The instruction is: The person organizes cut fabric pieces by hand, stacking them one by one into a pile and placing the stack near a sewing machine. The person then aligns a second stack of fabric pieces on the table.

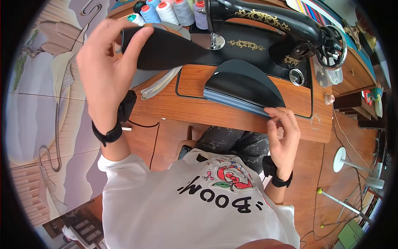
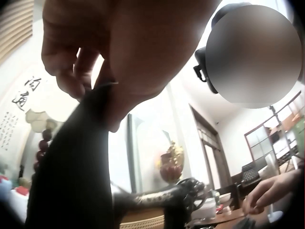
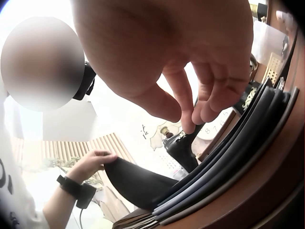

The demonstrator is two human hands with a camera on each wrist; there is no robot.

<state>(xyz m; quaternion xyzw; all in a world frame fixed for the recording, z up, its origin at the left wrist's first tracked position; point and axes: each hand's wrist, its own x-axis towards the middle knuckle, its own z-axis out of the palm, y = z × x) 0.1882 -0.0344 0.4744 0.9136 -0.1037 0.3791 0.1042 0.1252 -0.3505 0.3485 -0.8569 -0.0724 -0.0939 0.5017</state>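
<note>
My left hand (image 1: 101, 62) is raised at the left of the sewing table, pinching one end of a thin, flexible black piece (image 1: 166, 50) between thumb and fingers. The piece bends and tapers toward the needle area of the sewing machine. A stack of half-moon-shaped black pieces (image 1: 244, 87) lies on the wooden table in front of the machine, its layered straight edges facing me. At the right end of this stack is my right hand (image 1: 286, 135), fingers loosely bent, fingertips right at the edge. In the right wrist view those fingers hold nothing and overlap the background above the stack (image 3: 228, 157).
The black sewing machine (image 1: 261, 20) with its handwheel (image 1: 331, 47) stands along the back. Thread cones (image 1: 168, 14) cluster at the back left. Another layered pile (image 1: 159, 85) sits at the table's left edge. A small round clear container (image 1: 296, 77) lies right of the stack.
</note>
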